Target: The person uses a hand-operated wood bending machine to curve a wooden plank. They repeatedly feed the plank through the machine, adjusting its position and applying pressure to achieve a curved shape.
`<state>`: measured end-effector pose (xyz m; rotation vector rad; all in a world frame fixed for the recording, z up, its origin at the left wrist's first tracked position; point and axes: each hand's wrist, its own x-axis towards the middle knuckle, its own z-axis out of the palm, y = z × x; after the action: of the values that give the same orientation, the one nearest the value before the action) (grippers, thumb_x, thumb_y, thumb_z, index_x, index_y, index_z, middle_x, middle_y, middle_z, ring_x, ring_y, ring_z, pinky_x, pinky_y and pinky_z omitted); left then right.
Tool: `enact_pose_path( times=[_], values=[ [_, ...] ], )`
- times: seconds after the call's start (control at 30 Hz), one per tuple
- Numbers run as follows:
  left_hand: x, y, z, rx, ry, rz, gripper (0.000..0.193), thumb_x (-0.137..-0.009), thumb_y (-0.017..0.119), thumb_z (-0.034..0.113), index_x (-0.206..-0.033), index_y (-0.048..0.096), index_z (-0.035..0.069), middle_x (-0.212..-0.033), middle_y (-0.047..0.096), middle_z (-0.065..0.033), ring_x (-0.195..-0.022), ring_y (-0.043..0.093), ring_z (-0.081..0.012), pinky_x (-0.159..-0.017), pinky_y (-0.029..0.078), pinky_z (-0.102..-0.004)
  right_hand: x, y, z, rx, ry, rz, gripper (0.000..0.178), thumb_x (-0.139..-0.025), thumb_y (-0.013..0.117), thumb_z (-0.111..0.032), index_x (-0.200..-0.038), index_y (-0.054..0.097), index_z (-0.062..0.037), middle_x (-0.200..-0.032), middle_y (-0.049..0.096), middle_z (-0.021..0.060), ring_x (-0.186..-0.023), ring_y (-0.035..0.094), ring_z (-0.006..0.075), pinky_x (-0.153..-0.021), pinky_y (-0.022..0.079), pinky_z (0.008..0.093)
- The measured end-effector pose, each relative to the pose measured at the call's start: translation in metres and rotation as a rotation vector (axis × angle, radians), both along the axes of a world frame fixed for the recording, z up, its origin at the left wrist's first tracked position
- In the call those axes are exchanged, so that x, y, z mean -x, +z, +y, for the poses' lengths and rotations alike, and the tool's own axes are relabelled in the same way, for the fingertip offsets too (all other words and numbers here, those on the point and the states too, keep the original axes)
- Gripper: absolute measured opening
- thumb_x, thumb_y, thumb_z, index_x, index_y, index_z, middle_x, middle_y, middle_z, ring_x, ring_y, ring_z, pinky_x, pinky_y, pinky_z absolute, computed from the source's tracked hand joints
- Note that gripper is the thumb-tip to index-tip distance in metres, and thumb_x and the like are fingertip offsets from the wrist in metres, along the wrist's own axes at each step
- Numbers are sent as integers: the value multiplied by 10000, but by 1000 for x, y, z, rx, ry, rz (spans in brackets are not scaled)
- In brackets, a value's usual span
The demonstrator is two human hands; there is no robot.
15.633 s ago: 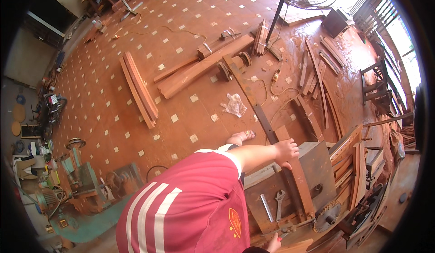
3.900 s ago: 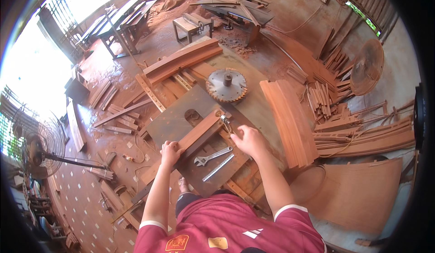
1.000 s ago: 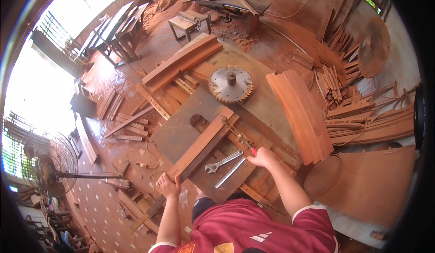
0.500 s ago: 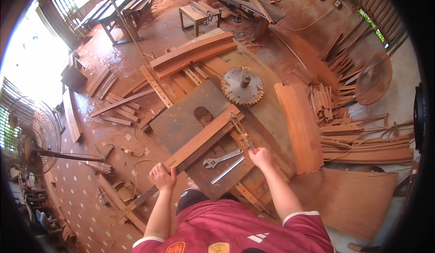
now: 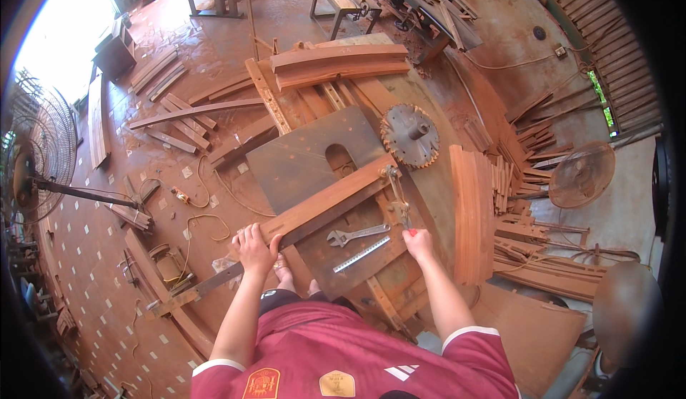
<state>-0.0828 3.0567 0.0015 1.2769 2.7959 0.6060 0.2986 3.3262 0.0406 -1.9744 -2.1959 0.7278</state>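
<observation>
A long reddish wooden bar [image 5: 329, 195] lies slantwise across a dark metal saw table [image 5: 300, 166]. My left hand [image 5: 255, 249] is closed over the bar's near left end. By the table's right side, my right hand [image 5: 417, 243] is closed on a red-handled tool [image 5: 406, 220]; its kind is hard to make out. The tool reaches up toward a metal clamp fitting [image 5: 391, 173] at the bar's far end. Between my hands, an adjustable wrench [image 5: 357, 235] and a white ruler [image 5: 361, 254] rest on the metal top.
A toothed circular saw blade [image 5: 409, 136] lies flat beyond the bar's far end. A stacked wooden moulding [image 5: 339, 66] sits at the table's back, and curved boards [image 5: 471, 213] stand to the right. A fan [image 5: 43, 156], cords and loose planks [image 5: 171, 141] are at the left.
The whole view has shifted and turned, with the table now sitting higher and further right. Both hands keep their holds on the bar and the red-handled tool. My feet now show below the bar.
</observation>
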Motion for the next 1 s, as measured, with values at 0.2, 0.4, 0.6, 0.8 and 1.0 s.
enact_pose_path(
  times=[0.2,0.4,0.6,0.8,1.0],
  values=[
    [15,4,3,-27,-10,-42,687,-840,781,555,-1247,612,28,-1231,658,-143,-1182,584,-309,-1100,332,-477,3,-2,-1,-41,-17,-57,364,-833,681,-400,-796,766,-48,-812,712,257,-832,720,454,-768,570,528],
    [5,2,-4,-11,-23,-67,828,-775,793,659,-1263,592,21,-1252,641,-147,-1224,561,-322,-1113,304,-490,5,-2,-2,-14,-41,-98,364,-839,673,-414,-849,797,-72,-862,734,247,-883,731,439,-818,583,520],
    [-4,21,-7,79,-77,-97,1099,-608,829,795,-1314,536,6,-1296,589,-138,-1274,526,-321,-1122,303,-488,-2,-8,-1,34,-69,-175,401,-853,659,-431,-846,795,-54,-902,737,272,-924,726,459,-865,580,527],
    [-7,17,-10,86,-67,-81,1138,-559,850,798,-1312,529,7,-1280,589,-140,-1254,534,-322,-1119,315,-477,24,87,8,394,-4,-445,586,-909,640,-491,-1172,736,25,-1239,700,293,-1204,674,411,-1035,536,476],
    [-13,15,-8,56,-84,-82,1117,-566,855,781,-1311,534,14,-1284,594,-137,-1250,540,-319,-1113,326,-478,20,121,11,569,64,-516,613,-965,577,-534,-1205,735,7,-1260,699,276,-1197,683,399,-1032,536,452]
  ],
)
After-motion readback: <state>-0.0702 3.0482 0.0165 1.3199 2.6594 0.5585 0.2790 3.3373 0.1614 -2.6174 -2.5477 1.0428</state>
